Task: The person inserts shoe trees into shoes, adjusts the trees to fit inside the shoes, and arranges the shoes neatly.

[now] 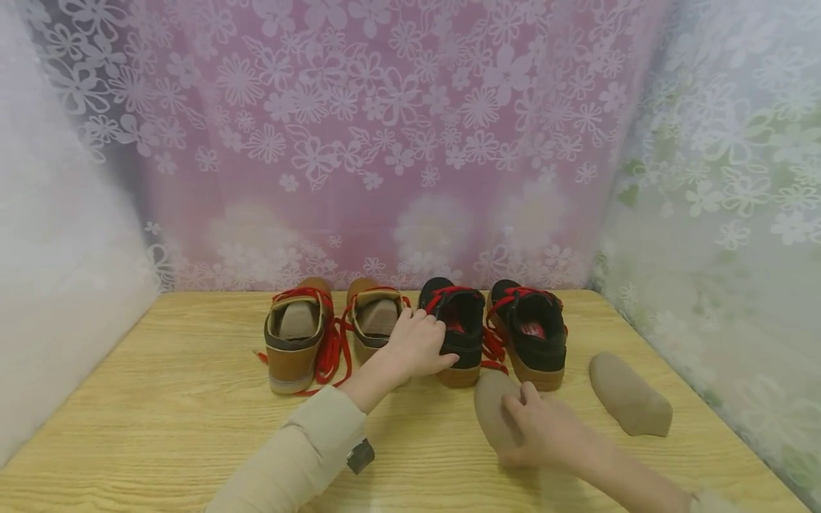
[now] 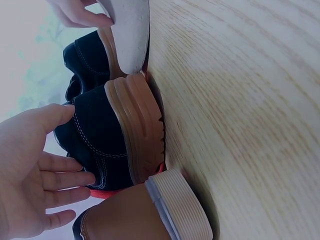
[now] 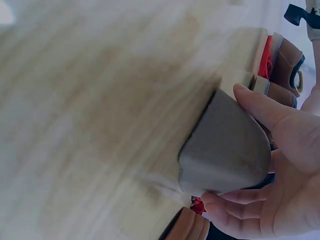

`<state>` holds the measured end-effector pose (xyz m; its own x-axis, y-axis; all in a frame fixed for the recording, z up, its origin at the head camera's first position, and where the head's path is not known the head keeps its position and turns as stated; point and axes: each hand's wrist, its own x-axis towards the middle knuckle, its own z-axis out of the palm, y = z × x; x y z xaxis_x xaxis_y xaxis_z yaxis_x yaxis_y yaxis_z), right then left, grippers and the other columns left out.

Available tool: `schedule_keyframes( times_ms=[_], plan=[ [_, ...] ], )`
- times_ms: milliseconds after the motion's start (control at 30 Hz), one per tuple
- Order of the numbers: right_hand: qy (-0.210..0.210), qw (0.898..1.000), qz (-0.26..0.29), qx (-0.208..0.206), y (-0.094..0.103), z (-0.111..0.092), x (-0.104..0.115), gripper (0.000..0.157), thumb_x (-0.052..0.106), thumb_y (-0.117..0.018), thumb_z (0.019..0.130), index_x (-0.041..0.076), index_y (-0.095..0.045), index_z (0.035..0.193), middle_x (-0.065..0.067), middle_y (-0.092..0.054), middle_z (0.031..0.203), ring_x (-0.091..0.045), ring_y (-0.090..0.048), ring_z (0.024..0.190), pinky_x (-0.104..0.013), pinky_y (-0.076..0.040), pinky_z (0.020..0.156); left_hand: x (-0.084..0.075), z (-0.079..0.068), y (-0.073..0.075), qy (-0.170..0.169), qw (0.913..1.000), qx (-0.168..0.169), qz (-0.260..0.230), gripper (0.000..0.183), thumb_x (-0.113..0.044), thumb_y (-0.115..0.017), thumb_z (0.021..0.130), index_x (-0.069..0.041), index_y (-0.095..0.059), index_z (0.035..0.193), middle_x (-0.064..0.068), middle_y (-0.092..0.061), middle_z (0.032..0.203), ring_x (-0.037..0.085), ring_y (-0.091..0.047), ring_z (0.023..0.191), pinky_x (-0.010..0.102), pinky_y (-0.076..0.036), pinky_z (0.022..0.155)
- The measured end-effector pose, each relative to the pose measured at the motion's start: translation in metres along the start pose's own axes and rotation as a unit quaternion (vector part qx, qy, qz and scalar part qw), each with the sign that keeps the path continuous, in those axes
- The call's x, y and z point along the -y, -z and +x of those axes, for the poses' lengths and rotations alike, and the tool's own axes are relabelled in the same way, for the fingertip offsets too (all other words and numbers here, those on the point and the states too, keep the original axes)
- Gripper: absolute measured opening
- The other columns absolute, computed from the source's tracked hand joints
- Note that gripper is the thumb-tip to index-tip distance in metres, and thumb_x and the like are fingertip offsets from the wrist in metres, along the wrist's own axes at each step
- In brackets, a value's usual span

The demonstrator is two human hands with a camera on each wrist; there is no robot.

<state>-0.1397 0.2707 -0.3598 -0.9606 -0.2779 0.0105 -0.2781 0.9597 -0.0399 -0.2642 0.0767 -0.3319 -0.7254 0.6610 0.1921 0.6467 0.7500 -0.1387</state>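
Observation:
My right hand (image 1: 545, 431) grips a grey-beige moulded shoe insert (image 1: 492, 410), thumb on one side and fingers on the other, just in front of the black shoes. The right wrist view shows the broad cut end of this insert (image 3: 225, 145). My left hand (image 1: 417, 342) is at the left black shoe (image 1: 463, 353), its fingers extended and spread. In the left wrist view, the thumb and fingertips overlap that shoe's dark heel (image 2: 97, 125). The right black shoe (image 1: 535, 349) stands beside it, red insole showing. A second insert (image 1: 628, 395) lies on the table at the right.
Two brown shoes (image 1: 298, 356) with red laces (image 1: 330, 349) stand left of the black pair, an insert (image 1: 299, 320) inside each. All stand on a wood-grain table (image 1: 160, 420). Flowered curtains (image 1: 385, 142) hang behind and at both sides.

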Motion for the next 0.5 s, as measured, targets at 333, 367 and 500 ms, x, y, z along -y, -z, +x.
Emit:
schedule_keyframes(
  times_ms=[333, 367, 500],
  plan=[
    [-0.018, 0.999, 0.031, -0.038, -0.013, -0.01, 0.001, 0.075, 0.042, -0.086, 0.052, 0.007, -0.052, 0.107, -0.016, -0.043, 0.099, -0.024, -0.048, 0.059, -0.037, -0.041, 0.045, 0.0, 0.0, 0.001, 0.002, 1.0, 0.0, -0.002, 0.047, -0.059, -0.054, 0.084, -0.014, -0.062, 0.094, 0.0, -0.061, 0.096, 0.021, -0.051, 0.092, 0.038, -0.036, 0.084],
    [-0.018, 0.998, 0.033, -0.042, -0.014, -0.011, 0.001, 0.075, 0.042, -0.086, 0.051, 0.007, -0.051, 0.107, -0.017, -0.043, 0.099, -0.024, -0.048, 0.058, -0.037, -0.04, 0.045, 0.0, 0.0, 0.001, 0.003, 1.0, 0.0, -0.001, 0.047, -0.059, -0.054, 0.084, -0.014, -0.062, 0.094, 0.0, -0.061, 0.096, 0.021, -0.051, 0.092, 0.038, -0.036, 0.084],
    [-0.024, 0.998, 0.038, -0.053, -0.015, -0.012, 0.002, 0.075, 0.042, -0.087, 0.052, 0.008, -0.052, 0.108, -0.017, -0.043, 0.101, -0.024, -0.047, 0.058, -0.036, -0.04, 0.045, -0.001, 0.001, 0.001, 0.01, 0.9999, -0.001, -0.002, 0.049, -0.06, -0.054, 0.084, -0.013, -0.062, 0.095, 0.001, -0.06, 0.096, 0.022, -0.051, 0.092, 0.038, -0.036, 0.083]
  ],
)
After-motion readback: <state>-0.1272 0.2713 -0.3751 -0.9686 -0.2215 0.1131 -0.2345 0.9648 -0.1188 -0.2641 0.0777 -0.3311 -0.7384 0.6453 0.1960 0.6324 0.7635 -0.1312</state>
